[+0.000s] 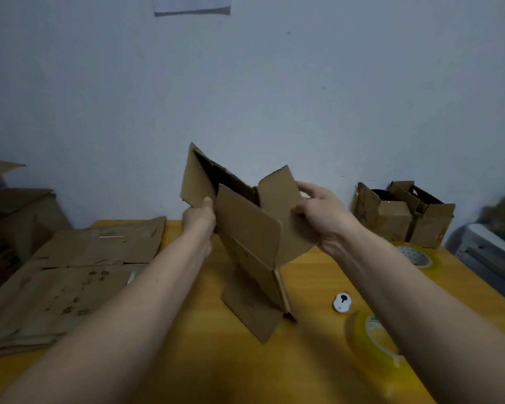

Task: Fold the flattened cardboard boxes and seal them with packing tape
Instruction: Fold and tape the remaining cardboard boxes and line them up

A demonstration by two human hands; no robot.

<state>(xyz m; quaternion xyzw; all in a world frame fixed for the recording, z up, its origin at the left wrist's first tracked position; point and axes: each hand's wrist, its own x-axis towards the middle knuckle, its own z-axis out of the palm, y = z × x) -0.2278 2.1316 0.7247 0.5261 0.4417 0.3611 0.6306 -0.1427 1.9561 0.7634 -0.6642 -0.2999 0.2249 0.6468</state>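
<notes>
Cardboard box [245, 228], half-opened, sits tilted between both hands above the table [204, 360], long axis running away toward the wall. Left hand [200, 218] pinches a side flap; right hand [322, 212] grips the opposite flap. Equal reach.

The left hand [200, 218] hides its fingers behind a flap of the cardboard box [245, 237]. The near tape roll [370, 345] is blurred and partly covered by the right forearm. At the right edge, a white object [493, 252] is cut off and too blurred to identify.
</notes>
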